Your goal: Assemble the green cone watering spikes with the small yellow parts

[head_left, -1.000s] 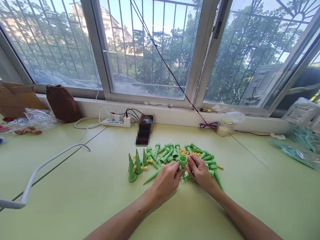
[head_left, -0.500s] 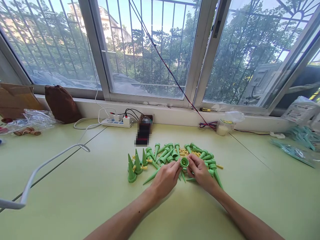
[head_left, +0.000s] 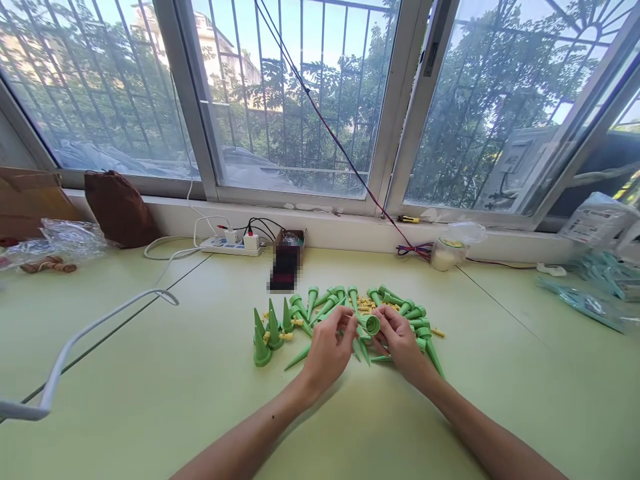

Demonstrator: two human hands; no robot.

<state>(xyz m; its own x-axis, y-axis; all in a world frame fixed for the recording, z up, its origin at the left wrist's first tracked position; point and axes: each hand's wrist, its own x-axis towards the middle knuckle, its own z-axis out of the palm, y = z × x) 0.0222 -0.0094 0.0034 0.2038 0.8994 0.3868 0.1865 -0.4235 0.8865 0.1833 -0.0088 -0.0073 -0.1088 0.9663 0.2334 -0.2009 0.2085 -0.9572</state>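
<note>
The two forearms reach in from the near edge over a pale green table [head_left: 150, 373], and the hands meet at the near side of a heap of plastic parts. The left hand [head_left: 327, 347] comes from the left, its thumb and fingers narrowly apart beside the tapered body of a green cone [head_left: 373, 325]; whether they press on it, I cannot tell. The right hand [head_left: 400, 339] has thumb and forefinger drawn together at the right rim of that cone's wide cap, gripping it. The cone thus lies between the two sets of fingertips, raised over the heap, its round open end turned toward the near side and its narrow part running left toward the left fingers.

Around and beyond the hands lie loose green cones [head_left: 327, 305], pointing many ways; one slants beside the right wrist. Left of the left hand, a small group of standing cones [head_left: 262, 352] rests on broad caps, tips up, with yellow pieces jutting from their sides. More small yellow pieces [head_left: 367, 305] lie among the loose cones just past the fingers.

Farther back sit a white power strip [head_left: 237, 248], a small box [head_left: 300, 237] and a jar [head_left: 445, 255], before the windows [head_left: 300, 133].
</note>
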